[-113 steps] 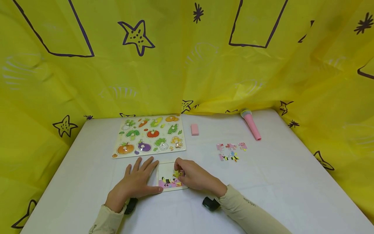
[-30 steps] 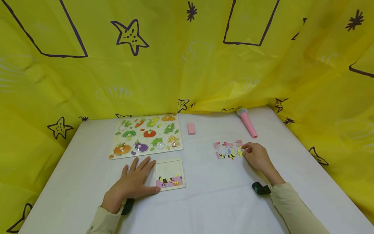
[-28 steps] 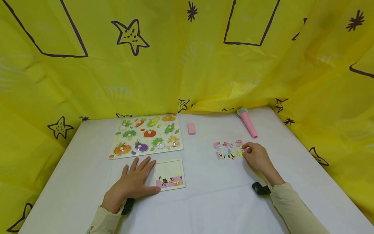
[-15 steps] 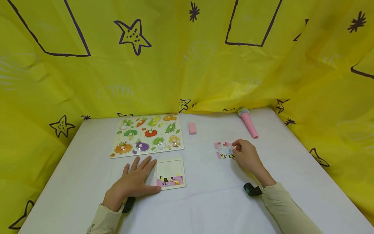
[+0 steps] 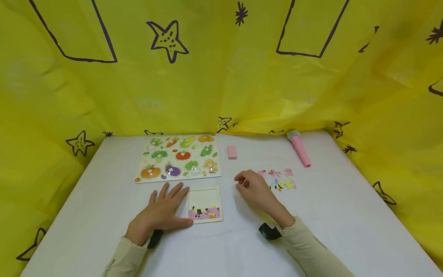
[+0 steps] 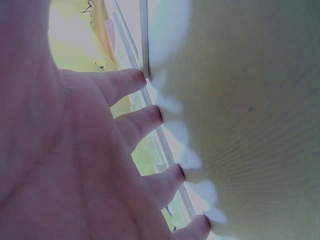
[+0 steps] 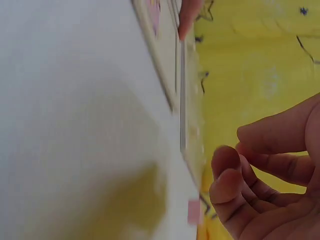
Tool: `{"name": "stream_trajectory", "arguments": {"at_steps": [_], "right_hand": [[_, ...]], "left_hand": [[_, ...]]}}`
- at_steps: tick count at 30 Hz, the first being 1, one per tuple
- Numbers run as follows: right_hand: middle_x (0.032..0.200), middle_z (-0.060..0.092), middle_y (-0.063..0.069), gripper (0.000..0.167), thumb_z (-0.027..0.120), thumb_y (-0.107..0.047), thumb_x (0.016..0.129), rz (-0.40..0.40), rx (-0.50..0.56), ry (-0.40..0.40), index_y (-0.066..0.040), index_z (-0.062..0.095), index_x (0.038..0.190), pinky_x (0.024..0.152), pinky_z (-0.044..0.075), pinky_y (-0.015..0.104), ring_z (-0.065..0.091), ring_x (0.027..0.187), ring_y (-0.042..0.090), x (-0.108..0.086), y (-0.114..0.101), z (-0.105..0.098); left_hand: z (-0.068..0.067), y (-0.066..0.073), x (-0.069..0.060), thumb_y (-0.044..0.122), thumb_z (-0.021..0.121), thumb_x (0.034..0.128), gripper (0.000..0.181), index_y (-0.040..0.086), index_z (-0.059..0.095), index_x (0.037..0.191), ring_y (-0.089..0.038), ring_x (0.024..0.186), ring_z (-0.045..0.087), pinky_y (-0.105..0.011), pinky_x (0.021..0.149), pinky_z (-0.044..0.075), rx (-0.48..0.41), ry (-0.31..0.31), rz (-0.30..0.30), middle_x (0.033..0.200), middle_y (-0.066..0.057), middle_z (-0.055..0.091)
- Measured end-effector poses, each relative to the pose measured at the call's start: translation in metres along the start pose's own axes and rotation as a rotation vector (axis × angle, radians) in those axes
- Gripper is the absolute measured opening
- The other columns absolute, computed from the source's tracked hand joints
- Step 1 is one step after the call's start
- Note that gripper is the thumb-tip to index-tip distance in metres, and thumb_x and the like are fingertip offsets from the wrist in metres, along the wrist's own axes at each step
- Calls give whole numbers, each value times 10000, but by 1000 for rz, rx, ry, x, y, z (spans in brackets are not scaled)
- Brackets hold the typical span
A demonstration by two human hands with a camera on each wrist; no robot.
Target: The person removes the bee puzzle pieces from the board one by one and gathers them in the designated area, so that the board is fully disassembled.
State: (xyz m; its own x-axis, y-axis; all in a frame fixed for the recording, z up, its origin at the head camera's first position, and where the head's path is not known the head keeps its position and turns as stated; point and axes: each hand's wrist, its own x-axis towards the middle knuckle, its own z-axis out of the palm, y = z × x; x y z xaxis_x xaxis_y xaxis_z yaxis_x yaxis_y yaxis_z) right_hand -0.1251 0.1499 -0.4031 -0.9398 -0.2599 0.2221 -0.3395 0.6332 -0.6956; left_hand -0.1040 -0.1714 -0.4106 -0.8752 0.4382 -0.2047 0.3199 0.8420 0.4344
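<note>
My left hand [image 5: 160, 211] lies with spread fingers at the left side of a small square puzzle tray [image 5: 221, 204]. Its thumb touches the tray's lower left corner, and an index fingertip reaches the upper left edge. A bee picture [image 5: 204, 212] fills the tray's bottom strip. My right hand [image 5: 257, 192] is above the table between the tray and several loose puzzle pieces [image 5: 289, 184]. In the right wrist view the right hand's fingers [image 7: 227, 187] are loosely curled, with nothing seen between them. Part of the pieces' lower row is hidden behind this hand.
Behind the tray lies a vegetable knob-puzzle board [image 5: 178, 163]. A pink block [image 5: 232, 152] sits right of it, and a pink toy microphone [image 5: 299, 149] is at the back right. White cloth [image 5: 221, 254] covers the table, with yellow curtains [image 5: 207, 84] around it.
My right hand has carried a yellow puzzle piece from the tray to the loose pieces and let it go there. Now it has moved back left, toward the tray. My left hand stays put.
</note>
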Motion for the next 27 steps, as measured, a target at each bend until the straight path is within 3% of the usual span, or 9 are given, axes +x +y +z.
{"name": "stream_trajectory", "arguments": {"at_steps": [8,13,21,27], "right_hand": [[1014,685,89,124,677,58,976,-137,95,-152,53,726,1090,799,573,317,650,865,189,2,-38,36],[1022,680,83,141,662,49,978,-192,100,-262,47,725,1104,813,568,294,659,870,176,6,-56,56],[1021,547,76,202,733,16,964,-165,-66,-356,45,715,1163,766,512,239,543,822,124,3,-71,81],[1040,478,81,115,744,32,937,-174,-203,-364,31,672,1026,678,489,193,541,741,123,-4,-81,95]], "left_hand": [[-5,9,8,600,835,848,1060,104,376,1665,-572,1575,84,-802,1185,41,27,-25,-12,1751,-168,242],[-6,9,10,598,835,852,1055,103,378,1663,-573,1573,96,-806,1183,51,46,-22,-9,1748,-168,251],[-6,7,8,596,825,864,1037,73,394,1649,-592,1560,121,-828,1162,82,51,1,8,1733,-190,278],[0,5,0,606,835,845,1040,78,418,1638,-599,1555,129,-837,1155,81,46,0,-21,1731,-185,282]]}}
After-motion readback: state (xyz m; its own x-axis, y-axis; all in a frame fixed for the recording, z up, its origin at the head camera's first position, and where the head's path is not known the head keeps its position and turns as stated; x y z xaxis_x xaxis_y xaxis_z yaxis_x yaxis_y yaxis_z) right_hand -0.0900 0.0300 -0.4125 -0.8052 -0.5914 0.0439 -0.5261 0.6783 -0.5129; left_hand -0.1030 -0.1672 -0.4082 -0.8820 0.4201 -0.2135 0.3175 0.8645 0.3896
